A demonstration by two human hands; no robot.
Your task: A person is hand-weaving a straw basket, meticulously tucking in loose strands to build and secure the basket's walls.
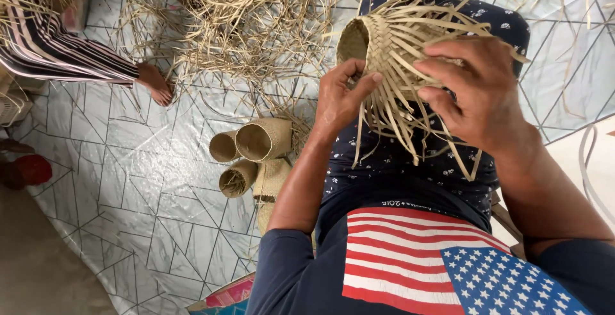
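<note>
I hold a half-woven straw basket [378,46] over my lap, its round mouth facing left and loose strips fanning out toward me. My left hand [341,97] pinches strips at the basket's lower edge. Fingers curled, my right hand [474,91] grips the woven body and strips from the right. Both hands are closed on the basket.
Several finished woven tubes [253,151] lie on the patterned floor mat [128,180] left of my knee. A big pile of loose straw strips [243,20] lies further off. Another person's foot [155,84] and striped garment [45,46] are at the upper left. A red object [29,169] sits at the left edge.
</note>
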